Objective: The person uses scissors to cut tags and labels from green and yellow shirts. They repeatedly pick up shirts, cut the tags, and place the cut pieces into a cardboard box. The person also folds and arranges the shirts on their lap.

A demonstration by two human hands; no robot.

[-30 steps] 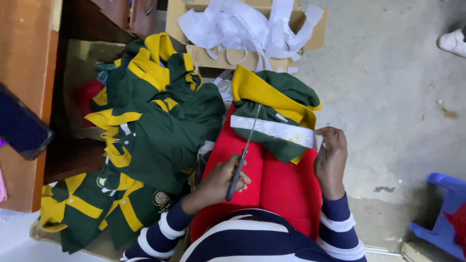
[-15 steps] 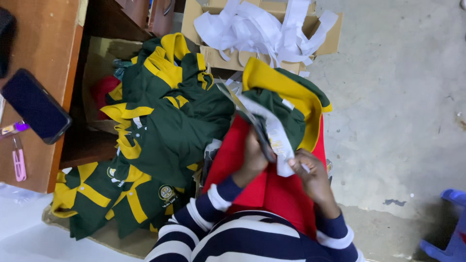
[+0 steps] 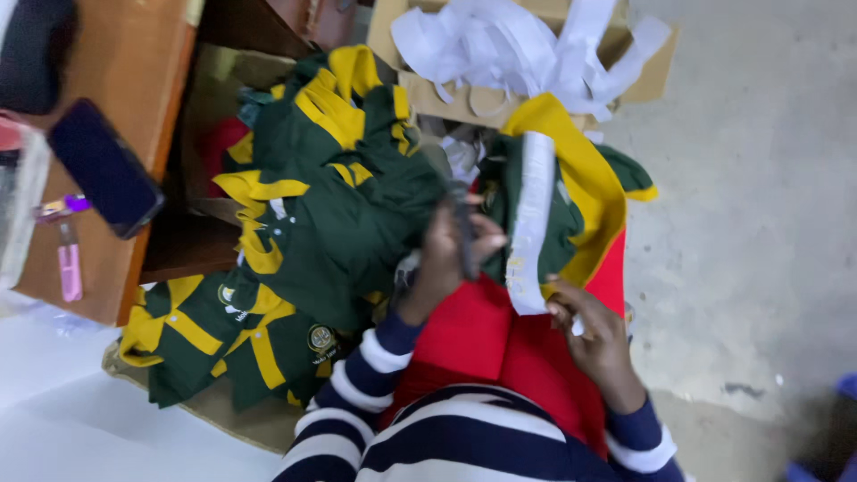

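Two hands raised, left hand (image 3: pixel 444 254) gripping scissors (image 3: pixel 463 234), right hand (image 3: pixel 594 335) pinching white strip (image 3: pixel 528 223)

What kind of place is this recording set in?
Probably a small garment workshop: a pile of green and yellow shirts on the bare concrete floor, and a cardboard box full of white paper strips.

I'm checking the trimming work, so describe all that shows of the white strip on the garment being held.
The white strip is a long, narrow band, looking like soft fabric or backing paper, running top to bottom along the green and yellow garment. Its upper end is blurred; its lower end hangs at the right hand, whose fingers pinch it. The left hand holds a dark tool just beside it.
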